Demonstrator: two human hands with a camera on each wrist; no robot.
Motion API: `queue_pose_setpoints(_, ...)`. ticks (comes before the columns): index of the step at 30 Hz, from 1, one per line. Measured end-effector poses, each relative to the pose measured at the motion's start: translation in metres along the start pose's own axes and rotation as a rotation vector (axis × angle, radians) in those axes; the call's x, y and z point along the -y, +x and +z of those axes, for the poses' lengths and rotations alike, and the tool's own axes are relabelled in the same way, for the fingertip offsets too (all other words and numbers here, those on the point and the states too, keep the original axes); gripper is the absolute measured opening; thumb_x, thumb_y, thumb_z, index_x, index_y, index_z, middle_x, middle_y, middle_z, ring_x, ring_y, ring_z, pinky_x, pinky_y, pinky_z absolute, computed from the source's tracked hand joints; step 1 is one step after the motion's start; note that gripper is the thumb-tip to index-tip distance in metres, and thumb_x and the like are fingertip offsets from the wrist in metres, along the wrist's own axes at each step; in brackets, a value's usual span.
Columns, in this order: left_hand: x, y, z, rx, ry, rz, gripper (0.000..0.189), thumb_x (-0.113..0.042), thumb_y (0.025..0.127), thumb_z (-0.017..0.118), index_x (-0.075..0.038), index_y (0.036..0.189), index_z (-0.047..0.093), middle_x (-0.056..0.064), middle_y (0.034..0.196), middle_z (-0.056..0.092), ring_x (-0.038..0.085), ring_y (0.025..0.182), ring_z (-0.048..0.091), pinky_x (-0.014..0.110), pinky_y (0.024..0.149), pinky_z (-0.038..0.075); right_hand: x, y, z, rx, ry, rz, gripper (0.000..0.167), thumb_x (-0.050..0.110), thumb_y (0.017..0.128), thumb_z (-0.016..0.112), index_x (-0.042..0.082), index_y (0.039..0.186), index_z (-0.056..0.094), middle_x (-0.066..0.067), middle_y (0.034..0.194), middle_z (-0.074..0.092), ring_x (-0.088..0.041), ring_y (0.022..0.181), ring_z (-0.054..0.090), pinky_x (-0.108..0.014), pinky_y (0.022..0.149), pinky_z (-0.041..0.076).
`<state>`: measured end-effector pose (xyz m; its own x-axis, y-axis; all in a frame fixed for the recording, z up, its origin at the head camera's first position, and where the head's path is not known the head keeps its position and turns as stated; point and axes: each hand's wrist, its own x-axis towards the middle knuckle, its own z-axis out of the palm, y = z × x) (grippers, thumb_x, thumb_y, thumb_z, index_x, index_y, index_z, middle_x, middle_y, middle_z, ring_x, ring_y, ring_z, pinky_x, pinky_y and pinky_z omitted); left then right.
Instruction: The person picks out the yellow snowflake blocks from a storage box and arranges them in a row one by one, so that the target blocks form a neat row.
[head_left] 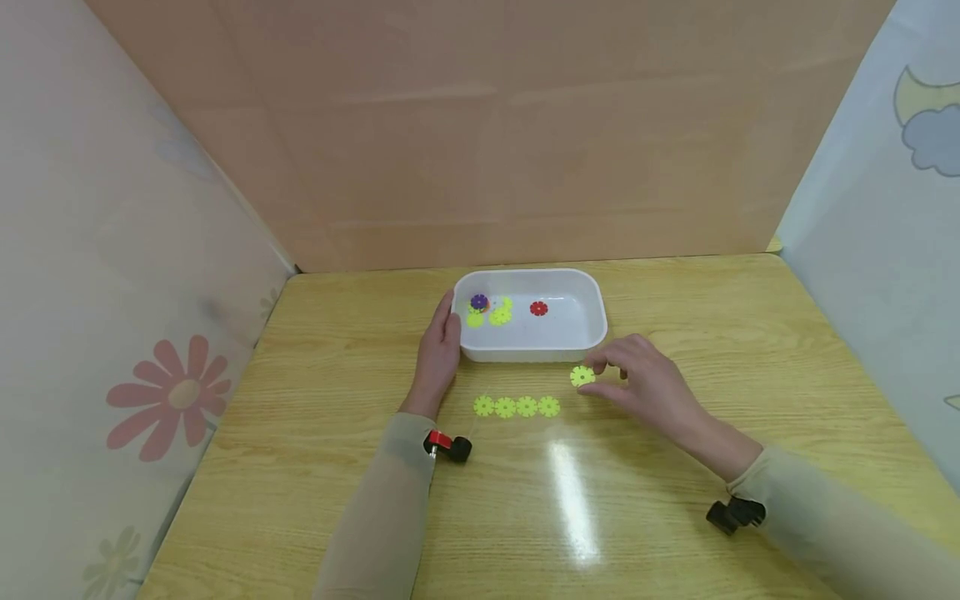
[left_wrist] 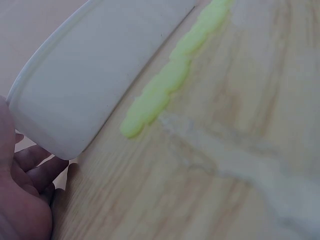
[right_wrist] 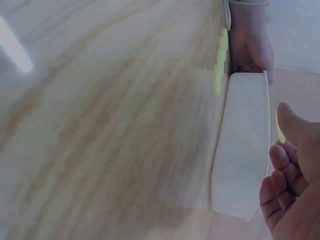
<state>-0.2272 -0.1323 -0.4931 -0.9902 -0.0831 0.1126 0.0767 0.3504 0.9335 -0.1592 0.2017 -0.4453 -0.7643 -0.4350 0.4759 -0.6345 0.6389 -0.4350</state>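
Note:
A white plastic tray (head_left: 532, 356) stands on the table, holding several yellow-green snowflake discs (head_left: 501, 313), a purple one (head_left: 479, 302) and a red one (head_left: 538, 308). My left hand (head_left: 437, 360) grips the tray's left end, thumb near the rim; in the left wrist view its fingers (left_wrist: 47, 171) curl at the bottom corner. Between thumb and fingertips, my right hand (head_left: 643, 379) pinches a yellow-green snowflake disc (head_left: 582, 376), just off the tray's front right corner. Several more discs of that colour form a straight row (head_left: 517, 407) in front of the tray, edges meeting.
The wooden table (head_left: 337, 467) runs back to a tan panel (head_left: 525, 150). Pale patterned panels stand on the left (head_left: 75, 250) and right (head_left: 885, 275). Each wrist carries a small black camera, and a bright glare streak lies on the tabletop.

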Motion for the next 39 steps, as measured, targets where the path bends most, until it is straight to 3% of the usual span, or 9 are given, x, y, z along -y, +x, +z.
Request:
queue_pose_setpoints(9, -0.001, 0.000, -0.002, 0.000, -0.006, -0.001, 0.056, -0.039, 0.121, 0.036, -0.029, 0.176, 0.032, -0.003, 0.178, 0.036, 0.021, 0.164, 0.030, 0.044, 0.135, 0.026, -0.005, -0.006, 0.006, 0.131, 0.059, 0.064, 0.027, 0.020, 0.085, 0.098, 0.021, 0.106, 0.081, 0.010, 0.095, 0.072, -0.020, 0.089, 0.060, -0.031, 0.071, 0.053)
queue_pose_setpoints(19, -0.003, 0.001, 0.000, -0.007, -0.007, -0.009, 0.059, -0.043, 0.120, 0.035, -0.026, 0.176, 0.032, -0.004, 0.179, 0.034, 0.022, 0.165, 0.028, 0.047, 0.135, 0.025, -0.011, -0.006, 0.016, 0.280, 0.064, 0.138, 0.023, 0.028, 0.089, 0.095, 0.023, 0.107, 0.083, 0.015, 0.099, 0.072, -0.014, 0.098, 0.060, -0.038, 0.082, 0.054)
queue_pose_setpoints(26, -0.004, 0.002, 0.000, -0.003, -0.014, -0.007, 0.059, -0.042, 0.120, 0.036, -0.024, 0.176, 0.032, -0.005, 0.178, 0.034, 0.021, 0.165, 0.028, 0.046, 0.135, 0.025, -0.013, -0.006, 0.019, 0.318, 0.039, 0.123, 0.025, 0.033, 0.091, 0.094, 0.022, 0.110, 0.083, 0.015, 0.101, 0.072, -0.017, 0.103, 0.062, -0.044, 0.087, 0.057)
queue_pose_setpoints(39, -0.002, 0.000, 0.001, 0.003, -0.014, -0.017, 0.059, -0.043, 0.120, 0.036, -0.026, 0.176, 0.031, -0.005, 0.178, 0.034, 0.021, 0.166, 0.027, 0.047, 0.135, 0.025, -0.010, -0.006, 0.024, 0.340, 0.030, 0.118, 0.028, 0.029, 0.089, 0.095, 0.018, 0.113, 0.084, 0.012, 0.100, 0.072, -0.014, 0.100, 0.061, -0.039, 0.083, 0.057)
